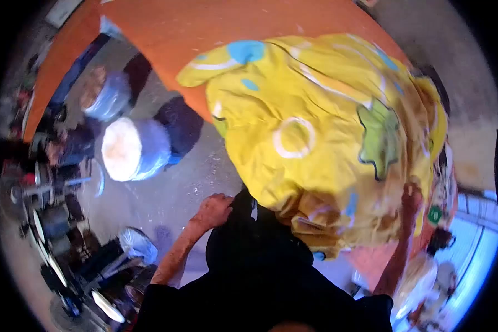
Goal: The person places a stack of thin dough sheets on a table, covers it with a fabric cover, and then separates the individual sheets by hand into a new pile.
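A large yellow cloth (pixel 260 127) with white rings, blue spots and a green star-shaped patch (pixel 379 138) lies crumpled in front of me and to my right. Its near folds bunch up by my dark-clothed legs. My right hand (pixel 411 196) is at the cloth's right side, with its fingers curled on the fabric; the fingertips are hard to make out. Beside my knee, my left hand (pixel 214 210) is away from the cloth. Its fingers are loosely extended and hold nothing that I can see.
An orange sheet (pixel 193 27) spreads beneath and beyond the cloth. Two round, plastic-wrapped bundles (pixel 138 148) stand on the grey floor at left. Frames and assorted items (pixel 55 221) crowd the far left. A clear plastic bag (pixel 138 245) sits near my left arm.
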`<state>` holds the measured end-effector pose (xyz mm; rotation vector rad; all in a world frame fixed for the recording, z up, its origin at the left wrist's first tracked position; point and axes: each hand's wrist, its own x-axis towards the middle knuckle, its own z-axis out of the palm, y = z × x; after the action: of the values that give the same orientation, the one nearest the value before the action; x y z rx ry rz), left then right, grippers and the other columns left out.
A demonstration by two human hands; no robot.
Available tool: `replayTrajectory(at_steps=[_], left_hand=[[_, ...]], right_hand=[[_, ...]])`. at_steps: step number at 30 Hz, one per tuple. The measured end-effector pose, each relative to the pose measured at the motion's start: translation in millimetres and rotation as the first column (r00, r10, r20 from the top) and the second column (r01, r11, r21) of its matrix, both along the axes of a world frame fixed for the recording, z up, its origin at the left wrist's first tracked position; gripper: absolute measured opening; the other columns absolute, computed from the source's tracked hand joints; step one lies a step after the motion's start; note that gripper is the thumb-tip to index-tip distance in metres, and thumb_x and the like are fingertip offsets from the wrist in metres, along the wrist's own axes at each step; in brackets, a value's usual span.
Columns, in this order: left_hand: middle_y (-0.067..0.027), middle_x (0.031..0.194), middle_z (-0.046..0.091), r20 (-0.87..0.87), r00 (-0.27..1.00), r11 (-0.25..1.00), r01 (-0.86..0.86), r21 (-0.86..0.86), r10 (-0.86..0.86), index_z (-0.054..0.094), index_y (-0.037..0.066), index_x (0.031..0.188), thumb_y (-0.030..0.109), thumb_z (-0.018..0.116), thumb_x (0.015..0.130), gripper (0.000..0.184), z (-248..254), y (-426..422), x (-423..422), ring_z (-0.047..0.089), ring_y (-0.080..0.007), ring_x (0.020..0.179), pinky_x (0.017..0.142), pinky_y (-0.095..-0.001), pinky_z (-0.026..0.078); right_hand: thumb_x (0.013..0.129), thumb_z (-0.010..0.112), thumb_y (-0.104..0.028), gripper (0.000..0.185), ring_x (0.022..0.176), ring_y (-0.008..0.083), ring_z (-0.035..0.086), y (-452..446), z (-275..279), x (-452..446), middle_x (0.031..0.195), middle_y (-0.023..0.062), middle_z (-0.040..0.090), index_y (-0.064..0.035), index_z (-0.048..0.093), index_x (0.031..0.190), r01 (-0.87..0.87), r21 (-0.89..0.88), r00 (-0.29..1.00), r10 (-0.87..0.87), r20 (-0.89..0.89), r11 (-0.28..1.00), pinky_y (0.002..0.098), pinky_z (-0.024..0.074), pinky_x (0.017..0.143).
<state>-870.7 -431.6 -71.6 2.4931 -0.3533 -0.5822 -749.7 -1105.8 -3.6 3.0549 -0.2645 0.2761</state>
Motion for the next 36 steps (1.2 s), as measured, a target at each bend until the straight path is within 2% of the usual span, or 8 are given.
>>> replayTrajectory(at_steps=[5,13,14,17,22,24,26,36], left_hand=[[-0.0192,0.095,0.068,0.024,0.894,0.894,-0.446,-0.044,0.448,0.067,0.003,0.105,0.018,0.065,0.082,0.028,-53.1,73.7,-77.0,0.066,-0.0358,0.088,0.076,-0.0441,0.053],[-0.0099,0.093,0.071,-0.332,0.586,0.648,-0.753,0.113,0.739,0.068,0.013,0.108,0.023,0.068,0.086,0.024,-176.2,141.7,-257.8,0.069,-0.0204,0.077,0.067,-0.0340,0.056],[-0.0083,0.090,0.070,-0.721,0.158,0.262,-0.964,0.034,0.675,0.065,0.009,0.112,0.018,0.066,0.089,0.025,-184.7,151.8,-271.2,0.069,-0.0182,0.078,0.065,-0.0335,0.057],[-0.0090,0.086,0.068,-0.756,-0.024,0.055,-0.995,0.079,0.654,0.062,0.005,0.113,0.015,0.063,0.091,0.024,-180.4,167.1,-253.1,0.068,-0.0197,0.073,0.062,-0.0341,0.057],[-0.0081,0.080,0.065,-0.715,0.225,0.098,-0.972,-0.214,0.662,0.060,-0.003,0.111,0.035,0.058,0.095,0.042,-269.5,261.2,-239.5,0.065,-0.0195,0.070,0.063,-0.0326,0.056],[-0.0067,0.081,0.065,-0.649,0.151,-0.080,-0.947,-0.312,0.746,0.061,-0.001,0.114,0.026,0.059,0.094,0.034,-194.7,280.4,-178.0,0.065,-0.0172,0.072,0.063,-0.0309,0.055],[-0.0064,0.084,0.066,-0.498,0.300,0.182,-0.945,-0.272,0.814,0.062,0.000,0.114,0.019,0.060,0.093,0.029,-184.3,330.6,-150.1,0.064,-0.0164,0.073,0.064,-0.0303,0.055],[-0.0072,0.084,0.066,-0.467,0.173,0.067,-0.970,-0.235,0.867,0.063,-0.002,0.111,0.013,0.058,0.092,0.024,-126.0,451.3,-24.6,0.064,-0.0148,0.074,0.065,-0.0295,0.053]], right_hand=[[0.091,0.063,-0.040,0.051,0.111,0.0382,0.058,138.3,36.9,163.6,0.119,0.0223,0.062,-0.0035,0.058,0.126,-0.388,0.084,0.869,0.334,0.366,0.918,0.0436,0.0458,0.095],[0.088,0.053,-0.060,0.076,0.120,0.0453,0.050,302.2,17.4,292.2,0.132,0.0284,0.051,-0.0095,0.042,0.143,-0.182,0.164,0.983,0.185,-0.005,0.969,0.0488,0.0394,0.102],[0.088,0.053,-0.059,0.074,0.119,0.0466,0.050,320.4,20.7,296.7,0.131,0.0311,0.050,-0.0099,0.042,0.143,-0.228,0.217,0.972,0.233,0.003,0.949,0.0499,0.0395,0.102],[0.088,0.052,-0.059,0.073,0.118,0.0479,0.050,359.6,-2.3,315.8,0.129,0.0333,0.050,-0.0102,0.044,0.142,-0.265,0.139,0.961,0.274,-0.047,0.954,0.0524,0.0400,0.100],[0.087,0.055,-0.057,0.062,0.101,0.0419,0.051,378.3,-65.3,305.6,0.126,0.0286,0.050,-0.0133,0.052,0.132,-0.333,-0.548,0.892,0.445,0.081,0.768,0.0522,0.0427,0.088],[0.088,0.053,-0.059,0.064,0.104,0.0442,0.052,352.3,-89.4,323.4,0.129,0.0288,0.049,-0.0137,0.051,0.133,-0.312,-0.754,0.882,0.471,-0.004,0.578,0.0535,0.0437,0.086],[0.088,0.052,-0.060,0.066,0.098,0.0437,0.057,388.4,-67.1,316.3,0.131,0.0275,0.049,-0.0165,0.049,0.137,-0.270,-0.518,0.961,0.261,-0.092,0.811,0.0524,0.0459,0.082],[0.092,0.043,-0.061,0.062,0.093,0.0415,0.062,482.5,-71.3,353.9,0.107,0.0235,0.066,-0.0108,0.060,0.124,0.045,0.290,0.967,0.031,-0.252,0.956,0.0535,0.0460,0.079]])
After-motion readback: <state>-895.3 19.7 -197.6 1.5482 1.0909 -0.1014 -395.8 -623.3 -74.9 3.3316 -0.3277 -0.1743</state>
